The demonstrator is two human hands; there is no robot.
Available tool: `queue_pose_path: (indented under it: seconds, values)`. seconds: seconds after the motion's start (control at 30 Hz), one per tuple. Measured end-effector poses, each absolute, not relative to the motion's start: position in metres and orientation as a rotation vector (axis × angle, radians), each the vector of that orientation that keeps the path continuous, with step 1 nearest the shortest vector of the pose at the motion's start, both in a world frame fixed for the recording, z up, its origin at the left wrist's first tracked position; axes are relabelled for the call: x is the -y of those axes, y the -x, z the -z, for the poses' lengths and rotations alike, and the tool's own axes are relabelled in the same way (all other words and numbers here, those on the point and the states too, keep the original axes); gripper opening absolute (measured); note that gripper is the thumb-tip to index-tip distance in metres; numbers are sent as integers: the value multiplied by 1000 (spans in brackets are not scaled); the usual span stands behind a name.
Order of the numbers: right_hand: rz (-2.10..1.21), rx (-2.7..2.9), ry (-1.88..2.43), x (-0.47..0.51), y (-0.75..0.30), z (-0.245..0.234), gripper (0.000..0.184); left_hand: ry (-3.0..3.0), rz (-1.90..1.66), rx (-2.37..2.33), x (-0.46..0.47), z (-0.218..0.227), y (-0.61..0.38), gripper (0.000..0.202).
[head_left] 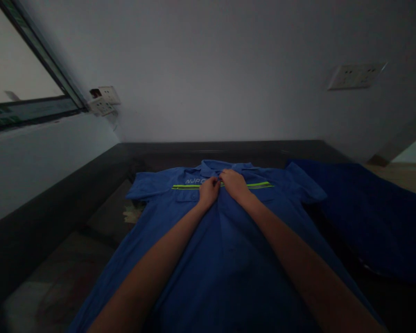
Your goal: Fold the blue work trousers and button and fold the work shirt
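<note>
Two bare hands meet near the top of the head view, both on the front of a short-sleeved blue work shirt. The left hand has its grip pinched together on the shirt's front edge; the right hand, just beside it, also has its grip clamped on that edge, a little below the collar. What exactly lies between the fingertips is too small and dark to tell.

The shirt lies spread on a dark surface, its collar away from the person and its sleeves out to both sides. A yellow-green edged reflective strip crosses the chest, partly covered by the hands, with pale lettering above it and a pocket flap below it on the left side. A darker blue cloth lies on the right, beside one sleeve. Behind stands a pale wall with a double socket at right.
</note>
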State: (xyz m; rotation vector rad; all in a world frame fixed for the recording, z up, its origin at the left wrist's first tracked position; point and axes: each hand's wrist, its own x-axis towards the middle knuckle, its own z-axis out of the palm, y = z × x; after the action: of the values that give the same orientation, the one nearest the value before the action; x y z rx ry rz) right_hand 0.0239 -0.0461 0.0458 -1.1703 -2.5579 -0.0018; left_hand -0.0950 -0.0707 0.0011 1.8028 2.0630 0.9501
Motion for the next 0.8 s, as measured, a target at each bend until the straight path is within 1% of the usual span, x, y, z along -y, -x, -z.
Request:
queue_pose_path:
  seconds: [0.13,0.3,0.43,0.8]
  values:
    - [44,2571,1269,54,-21,-54,24,-1861,-914,-2075,76,-3,92,13]
    - [20,2573,1320,53,-19,-55,25,-1905,-896,-2092,77,-2,91,11]
    - [-56,2538,1332,45,-21,-50,25,-1872,-892,-2107,73,1,93,10]
    - [-298,2351,1301,25,-27,-36,15,-1884,-956,-2051,72,2,97,11]
